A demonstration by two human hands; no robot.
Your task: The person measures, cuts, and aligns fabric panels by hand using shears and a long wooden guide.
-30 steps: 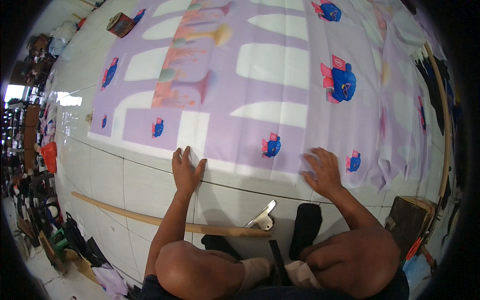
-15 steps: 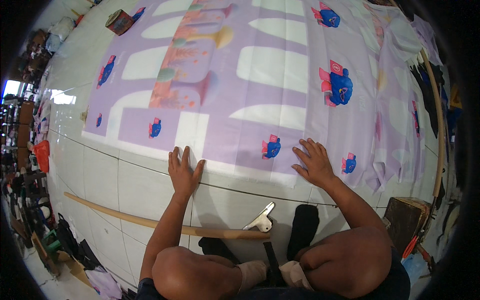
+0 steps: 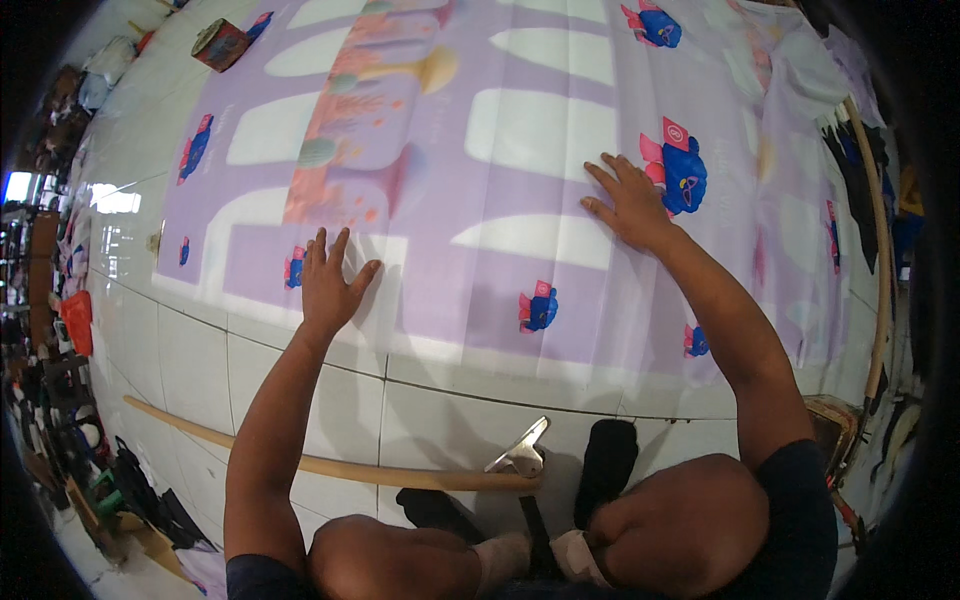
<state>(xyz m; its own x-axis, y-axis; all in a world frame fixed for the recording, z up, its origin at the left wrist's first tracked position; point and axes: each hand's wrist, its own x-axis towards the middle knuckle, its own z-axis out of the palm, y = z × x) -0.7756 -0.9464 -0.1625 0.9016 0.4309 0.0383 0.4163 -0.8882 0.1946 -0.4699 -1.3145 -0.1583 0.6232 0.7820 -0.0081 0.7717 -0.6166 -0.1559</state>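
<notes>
A large lilac printed fabric sheet [image 3: 440, 290] with white arch shapes and blue-and-pink cartoon figures is spread over the tiled floor. My left hand [image 3: 332, 282] rests on it near the front edge, fingers stretched out beside a small printed figure. Farther in, my right hand [image 3: 632, 207] lies with its fingers spread, next to a larger blue figure. Neither hand holds anything. Folds and wrinkles run through the sheet's right side, while its left part lies flatter.
A long wooden stick [image 3: 330, 468] lies on the floor in front of my feet, with a metal clip [image 3: 520, 449] at its right end. A rusty tin [image 3: 219, 45] weighs on the far left corner. At right stand a worn box [image 3: 832, 428] and another wooden pole [image 3: 872, 230].
Both hands have moved forward from the sheet's near edge onto its surface, the right one farther. The near edge of the sheet looks slightly closer to me.
</notes>
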